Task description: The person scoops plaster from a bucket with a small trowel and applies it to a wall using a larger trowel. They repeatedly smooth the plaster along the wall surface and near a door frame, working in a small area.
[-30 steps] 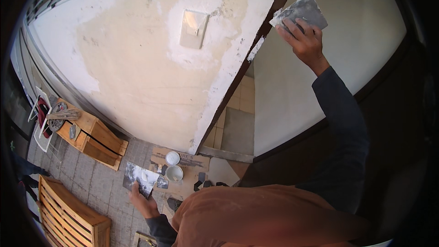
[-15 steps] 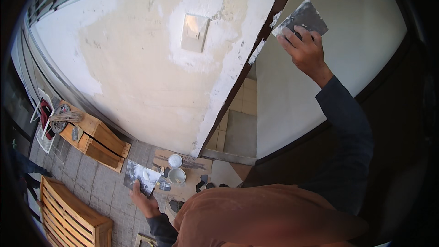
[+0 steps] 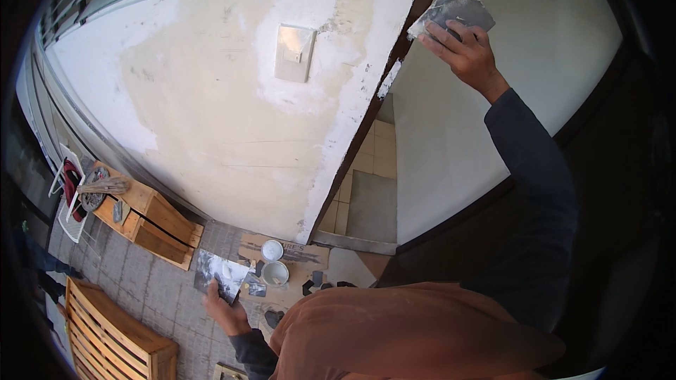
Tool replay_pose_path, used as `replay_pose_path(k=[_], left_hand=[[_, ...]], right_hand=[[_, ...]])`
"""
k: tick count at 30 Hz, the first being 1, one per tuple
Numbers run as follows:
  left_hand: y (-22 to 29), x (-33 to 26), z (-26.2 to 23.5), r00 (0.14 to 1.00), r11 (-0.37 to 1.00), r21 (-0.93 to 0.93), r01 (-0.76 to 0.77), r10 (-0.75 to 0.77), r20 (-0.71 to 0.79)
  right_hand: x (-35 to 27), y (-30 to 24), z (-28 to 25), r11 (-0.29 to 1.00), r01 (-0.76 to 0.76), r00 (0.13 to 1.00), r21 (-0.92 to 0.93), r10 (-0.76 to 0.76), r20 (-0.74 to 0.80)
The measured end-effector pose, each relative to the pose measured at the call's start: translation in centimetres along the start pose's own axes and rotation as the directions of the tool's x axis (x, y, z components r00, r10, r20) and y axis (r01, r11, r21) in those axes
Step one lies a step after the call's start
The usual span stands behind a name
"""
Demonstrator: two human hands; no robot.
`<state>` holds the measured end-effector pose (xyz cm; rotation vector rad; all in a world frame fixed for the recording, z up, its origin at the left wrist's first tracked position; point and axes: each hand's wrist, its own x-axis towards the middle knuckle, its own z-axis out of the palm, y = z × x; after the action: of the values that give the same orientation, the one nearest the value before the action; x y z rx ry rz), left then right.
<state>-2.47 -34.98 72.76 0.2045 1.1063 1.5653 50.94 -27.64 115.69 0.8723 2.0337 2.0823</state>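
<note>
My right hand (image 3: 473, 56) is raised at the upper right, its fingers spread over the back of a grey, rectangular putty blade (image 3: 468, 8). The blade's left edge meets the dark brown door frame (image 3: 417, 8). White filler (image 3: 389, 79) sits in a patch on that frame, just below the blade. Low on the left, my left hand (image 3: 227, 312) grips a second flat putty blade (image 3: 224, 269), thumb on top. White putty lies smeared across its face.
A patchy white and beige wall (image 3: 225, 112) carries a light switch (image 3: 293, 53). Two tubs, one a white tub (image 3: 272, 250), stand on cardboard (image 3: 304, 253). A wooden crate (image 3: 151, 222) and a slatted wooden bench (image 3: 113, 327) occupy the left. Somebody's leg (image 3: 46, 259) shows at far left.
My right hand and its blade have moved up and left along the door frame, covering where upper filler showed. My left hand stays low, holding its blade much as before.
</note>
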Motion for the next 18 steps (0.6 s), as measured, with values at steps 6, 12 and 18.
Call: replay_pose_path(k=[6,12,18], left_hand=[[0.5,-0.1,-0.2,0.999,0.999,-0.012,-0.036,0.035,-0.011],[0.7,0.0,-0.6,0.999,0.999,0.009,-0.047,0.046,0.022],[0.3,-0.7,-1.0,0.997,0.997,-0.018,-0.077,0.076,-0.027]], right_hand=[[0.4,-1.0,-1.4,0.996,-0.092,0.996,-0.018,0.092,-0.01],[1.7,-2.5,-2.2,0.996,-0.076,0.989,0.046,0.069,0.13],[0.3,-0.6,-2.2,0.993,-0.111,0.994,0.05,0.111,0.001]])
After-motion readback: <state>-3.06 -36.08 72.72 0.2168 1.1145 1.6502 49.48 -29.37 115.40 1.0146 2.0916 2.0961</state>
